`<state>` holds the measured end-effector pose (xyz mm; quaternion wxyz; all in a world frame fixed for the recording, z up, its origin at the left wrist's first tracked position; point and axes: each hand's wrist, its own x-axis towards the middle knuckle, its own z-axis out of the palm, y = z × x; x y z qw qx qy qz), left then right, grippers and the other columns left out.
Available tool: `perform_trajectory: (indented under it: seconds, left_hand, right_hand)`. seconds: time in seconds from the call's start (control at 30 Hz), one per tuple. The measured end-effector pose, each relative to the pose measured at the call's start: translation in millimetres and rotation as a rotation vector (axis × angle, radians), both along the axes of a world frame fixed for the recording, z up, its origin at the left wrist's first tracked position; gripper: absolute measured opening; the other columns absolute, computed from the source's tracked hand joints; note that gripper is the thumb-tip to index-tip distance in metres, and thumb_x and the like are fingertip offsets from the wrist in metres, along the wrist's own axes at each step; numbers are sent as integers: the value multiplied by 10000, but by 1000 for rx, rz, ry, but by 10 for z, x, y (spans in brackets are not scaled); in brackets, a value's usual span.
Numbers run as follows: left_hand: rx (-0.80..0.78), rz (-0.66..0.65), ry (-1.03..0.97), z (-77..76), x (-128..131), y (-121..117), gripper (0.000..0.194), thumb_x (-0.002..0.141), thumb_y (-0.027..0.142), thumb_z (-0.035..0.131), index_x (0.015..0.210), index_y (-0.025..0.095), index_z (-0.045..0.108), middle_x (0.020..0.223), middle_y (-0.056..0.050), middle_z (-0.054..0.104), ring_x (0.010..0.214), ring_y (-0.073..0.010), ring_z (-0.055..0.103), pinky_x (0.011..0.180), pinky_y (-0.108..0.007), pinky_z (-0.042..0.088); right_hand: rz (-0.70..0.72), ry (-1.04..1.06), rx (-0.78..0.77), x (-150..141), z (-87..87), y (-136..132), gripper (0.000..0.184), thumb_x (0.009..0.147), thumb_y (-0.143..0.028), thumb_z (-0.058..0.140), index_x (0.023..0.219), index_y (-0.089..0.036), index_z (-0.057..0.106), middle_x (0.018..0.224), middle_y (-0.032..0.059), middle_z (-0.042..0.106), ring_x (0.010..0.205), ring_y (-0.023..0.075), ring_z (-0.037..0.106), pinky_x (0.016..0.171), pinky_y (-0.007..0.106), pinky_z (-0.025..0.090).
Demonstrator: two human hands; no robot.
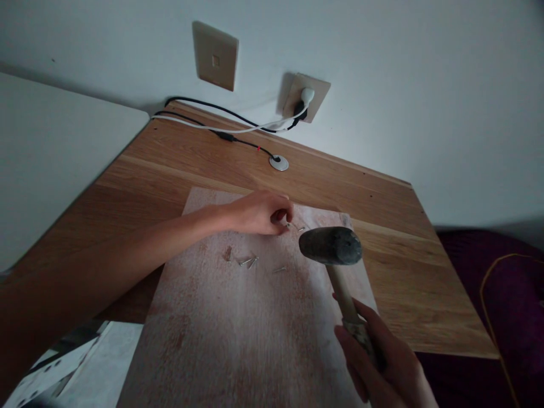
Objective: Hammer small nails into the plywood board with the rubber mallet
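Note:
My right hand [382, 357] is wrapped round the handle of a rubber mallet [329, 246], whose dark head hangs above the right side of a worn, whitish wooden board [238, 328]. Near the board's far edge my left hand [266, 212] pinches a nail [288, 225] between thumb and forefinger; only a bit of it shows. Just right of those fingertips a nail [301, 229] shows on the board. Several loose nails [249, 262] lie nearer to me, left of the mallet, and another nail [279, 270] lies apart from them.
Under the board is a wooden desk [395, 277] against a white wall. Black and white cables [212, 126] run along the back to a wall socket [306, 97], one through a round grommet [279, 163]. A white panel [63, 153] stands left; purple fabric [510, 294] is at right.

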<state>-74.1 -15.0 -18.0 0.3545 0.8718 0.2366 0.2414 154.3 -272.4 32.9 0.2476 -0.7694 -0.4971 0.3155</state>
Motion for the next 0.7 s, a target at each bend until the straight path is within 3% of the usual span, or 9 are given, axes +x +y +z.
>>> perform_trajectory:
  seconds: [0.27,0.37,0.5,0.7]
  left_hand:
    - [20,-15,4,-18,1,11,53,862,204,747,844,178,705,831,-8,671,749,-137,587,718,-280,407]
    - [24,-16,6,-34,-1,10,17,860,178,727,850,175,714,825,-9,681,733,-133,586,712,-281,405]
    - [45,-36,-19,-71,1,15,27,856,154,705,860,173,724,849,-16,690,763,-141,600,734,-290,418]
    - [37,-6,-18,-48,5,0,83,788,126,672,837,192,680,830,0,651,757,-150,573,723,-301,405]
  right_hand:
    - [63,73,-34,-87,75,260,578,1026,-657,633,1346,-177,669,496,-98,525,383,129,529,403,250,455]
    - [12,48,-2,-113,106,280,546,1027,-640,627,1330,-191,695,506,-97,528,389,122,520,418,252,460]
    - [109,65,0,-110,133,273,530,1021,-643,643,1281,-186,716,486,-92,529,355,129,544,366,242,449]
    - [74,-6,60,-190,132,280,436,1038,-558,641,1285,-213,742,507,-102,478,374,129,519,396,256,444]
